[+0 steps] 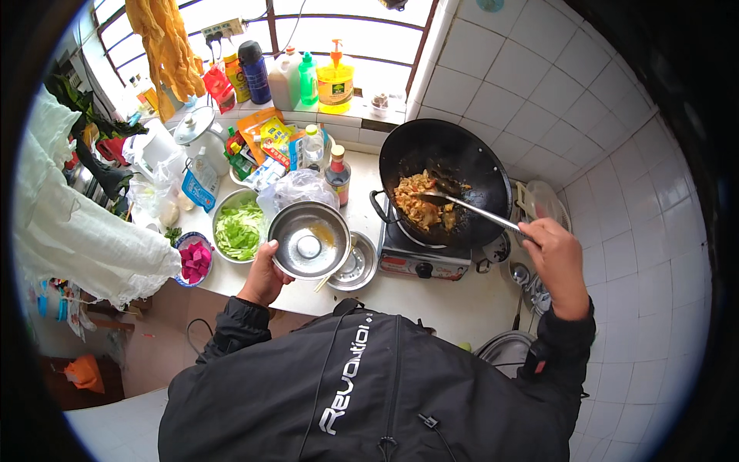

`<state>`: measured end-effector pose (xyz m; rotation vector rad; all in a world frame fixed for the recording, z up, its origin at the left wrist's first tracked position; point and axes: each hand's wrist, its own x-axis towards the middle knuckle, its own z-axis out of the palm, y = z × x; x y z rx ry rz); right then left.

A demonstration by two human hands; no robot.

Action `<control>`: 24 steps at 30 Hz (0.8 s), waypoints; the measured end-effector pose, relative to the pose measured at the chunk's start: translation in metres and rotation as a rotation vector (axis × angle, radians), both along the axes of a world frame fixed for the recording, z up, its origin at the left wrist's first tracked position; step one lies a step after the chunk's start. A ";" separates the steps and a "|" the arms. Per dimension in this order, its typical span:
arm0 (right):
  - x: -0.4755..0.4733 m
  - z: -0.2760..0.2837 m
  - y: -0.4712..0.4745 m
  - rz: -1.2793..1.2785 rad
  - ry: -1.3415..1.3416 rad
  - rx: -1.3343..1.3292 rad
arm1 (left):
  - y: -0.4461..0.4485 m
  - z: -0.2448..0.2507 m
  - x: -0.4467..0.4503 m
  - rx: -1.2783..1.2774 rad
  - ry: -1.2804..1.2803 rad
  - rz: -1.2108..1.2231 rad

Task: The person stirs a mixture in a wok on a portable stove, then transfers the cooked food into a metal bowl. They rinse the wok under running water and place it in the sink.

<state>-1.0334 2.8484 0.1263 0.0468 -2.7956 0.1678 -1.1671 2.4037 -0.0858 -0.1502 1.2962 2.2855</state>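
My left hand [266, 276] grips a steel bowl [283, 245] by its left rim and tilts its inside toward me. Only a little yellowish liquid shows in it. In my right hand [553, 260] is the metal handle of a cooking spatula [488, 215]. Its blade rests among chopped, browned food [417, 193] in a black wok [462, 156]. The wok sits over a portable gas stove [424, 265]. Behind the held bowl, partly covered by it, is another steel bowl [362, 268] with chopsticks [323, 283] beside it.
Shredded green vegetable fills a bowl [238, 226] on the left, near pink cubes in a patterned bowl [193, 259]. A sauce bottle [338, 176] and seasoning packets [274, 138] stand behind. A white cloth [109, 213] hangs at far left. Ladles [519, 274] lie right of the stove, by the tiled wall [623, 231].
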 end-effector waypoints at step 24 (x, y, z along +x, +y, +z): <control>-0.079 -0.075 0.119 -0.432 -0.150 -0.301 | -0.009 -0.012 0.006 -0.019 0.031 -0.068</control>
